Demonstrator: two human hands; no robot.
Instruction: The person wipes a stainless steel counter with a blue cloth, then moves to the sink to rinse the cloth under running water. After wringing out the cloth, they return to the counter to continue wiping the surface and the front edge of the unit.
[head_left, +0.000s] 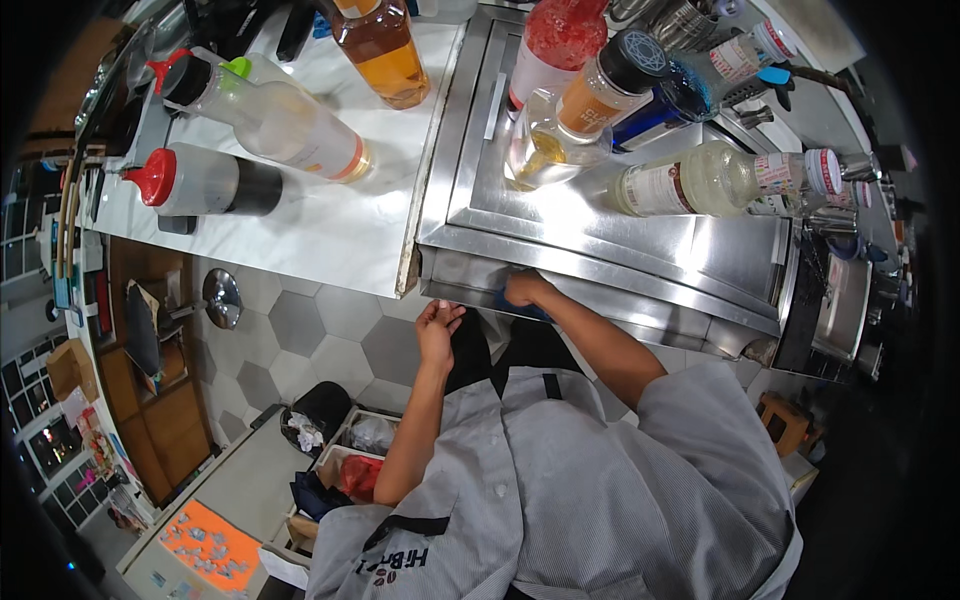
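My right hand (525, 289) is closed on a blue cloth (523, 307) inside the stainless steel trough (645, 304) along the counter's front edge; the hand hides part of the cloth. My left hand (439, 324) is near the trough's left end, fingers loosely curled, with nothing visible in it. Beyond the trough lies a framed stainless steel counter panel (570, 225). On it stand a clear bottle with pale liquid (656, 187), a clear bottle with a little yellow liquid (547, 154), a black-capped shaker jar (592, 97) and a red bottle (559, 45).
On the white marble counter (330, 247) at left stand a red-capped squeeze bottle (202, 184), a black-capped bottle (300, 135) and an amber bottle (386, 60). A blue bottle (660, 112) is farther right. Behind me are a black bin (319, 416) and storage boxes (337, 457).
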